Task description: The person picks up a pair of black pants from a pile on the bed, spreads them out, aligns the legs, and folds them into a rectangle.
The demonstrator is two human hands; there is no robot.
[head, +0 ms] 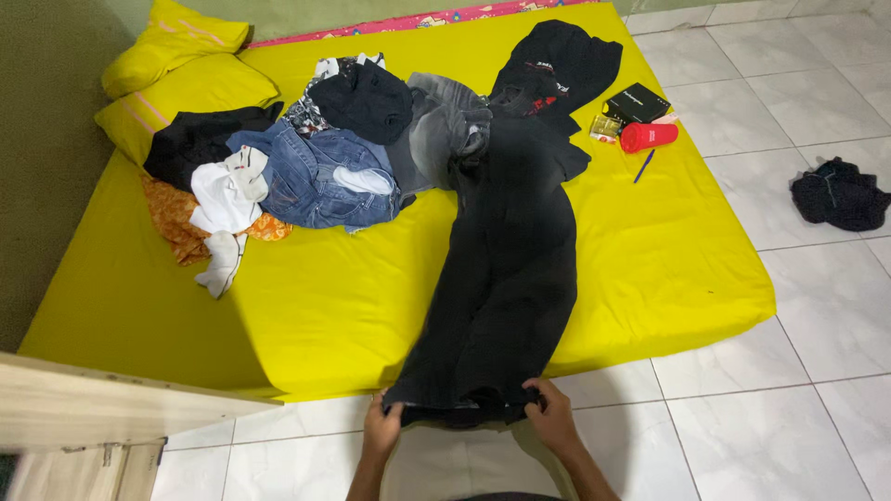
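Note:
A pair of black trousers [510, 269] lies stretched lengthwise across the yellow mattress [306, 306], its waist end hanging over the near edge. My left hand [380, 429] grips the left corner of that waist end. My right hand [549, 416] grips the right corner. Both hands are closed on the fabric just off the mattress edge, above the white tiled floor.
A heap of clothes [306, 158] with blue jeans, grey, white and orange pieces fills the mattress's far left. Two yellow pillows [181, 70] lie behind it. A black box [636, 102], red container [648, 136] and blue pen [644, 166] sit far right. A dark garment [840, 193] lies on the floor.

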